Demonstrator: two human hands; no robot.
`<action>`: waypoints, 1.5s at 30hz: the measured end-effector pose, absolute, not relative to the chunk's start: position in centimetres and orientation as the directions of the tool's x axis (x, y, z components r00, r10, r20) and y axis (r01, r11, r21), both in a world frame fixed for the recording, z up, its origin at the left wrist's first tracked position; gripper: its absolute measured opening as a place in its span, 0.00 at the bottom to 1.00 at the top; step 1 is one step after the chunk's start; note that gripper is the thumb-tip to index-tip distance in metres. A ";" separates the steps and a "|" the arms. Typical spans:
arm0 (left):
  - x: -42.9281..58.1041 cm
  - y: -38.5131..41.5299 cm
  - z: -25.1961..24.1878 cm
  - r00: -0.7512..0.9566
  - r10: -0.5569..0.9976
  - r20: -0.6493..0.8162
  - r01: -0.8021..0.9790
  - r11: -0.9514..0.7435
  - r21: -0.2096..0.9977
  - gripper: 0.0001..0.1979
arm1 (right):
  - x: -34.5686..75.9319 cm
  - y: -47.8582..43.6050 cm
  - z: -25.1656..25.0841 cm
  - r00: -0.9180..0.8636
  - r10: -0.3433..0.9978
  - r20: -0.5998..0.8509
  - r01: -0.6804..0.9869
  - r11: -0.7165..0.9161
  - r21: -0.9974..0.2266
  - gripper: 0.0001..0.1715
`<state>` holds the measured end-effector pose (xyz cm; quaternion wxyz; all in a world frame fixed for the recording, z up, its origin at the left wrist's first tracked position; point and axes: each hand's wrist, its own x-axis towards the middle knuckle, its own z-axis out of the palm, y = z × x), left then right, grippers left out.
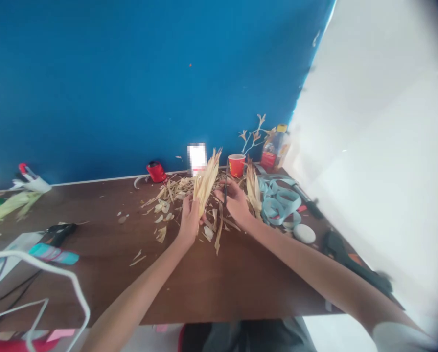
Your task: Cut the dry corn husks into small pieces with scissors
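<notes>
Left grip point(190, 216) holding husks point(207, 185), right grip point(237, 199) holding dark tool point(225, 189), bottle label point(268, 159) illegible

Husk bundle point(205, 188), frame centre: dry, papery, matt, ridged lengthwise.
Husk scraps point(176, 189), around centre: dry, papery, rough-edged.
Tabletop point(130, 274), lower half: brown, wood-look, smooth, faint sheen.
Ribbon coil point(270, 208), right of centre: cloth-like, soft-looking, matt.
Cup point(236, 167), just right of centre: paper-like, smooth.
Bottle point(273, 150), right of centre: clear plastic, glossy.
Back wall point(130, 83), upper frame: painted-looking, smooth, matt.
Cable point(6, 253), lower left: white, plastic-looking, smooth.
</notes>
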<state>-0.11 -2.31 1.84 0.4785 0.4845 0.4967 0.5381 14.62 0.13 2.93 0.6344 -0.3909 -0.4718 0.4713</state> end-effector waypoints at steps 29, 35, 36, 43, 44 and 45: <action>-0.4 -2.9 0.6 0.160 0.987 0.014 -0.037 -0.008 0.999 0.22 | 13.8 -0.8 0.2 0.023 0.968 0.248 -0.131 0.249 -0.960 0.19; -0.6 -2.7 0.6 -0.018 0.989 0.146 0.126 -0.142 0.982 0.20 | 13.7 -0.6 0.6 0.017 0.984 0.179 -0.147 0.179 -0.973 0.23; -0.7 -2.7 0.7 -0.091 0.979 0.183 0.145 -0.168 0.975 0.20 | 13.7 -0.7 0.6 0.048 0.985 0.165 -0.138 0.171 -0.976 0.23; -1.2 -3.1 1.9 -0.226 0.936 0.269 0.034 -0.268 0.963 0.19 | 14.5 -0.6 0.8 0.210 0.972 0.111 -0.111 0.136 -0.984 0.21; -1.5 -2.9 2.0 -0.270 0.925 0.267 0.021 -0.272 0.962 0.19 | 14.8 -0.5 0.9 0.229 0.965 0.127 -0.097 0.153 -0.983 0.21; -1.9 -2.6 2.0 -0.319 0.912 0.258 0.012 -0.268 0.963 0.19 | 15.1 -0.4 1.0 0.253 0.957 0.140 -0.085 0.167 -0.982 0.20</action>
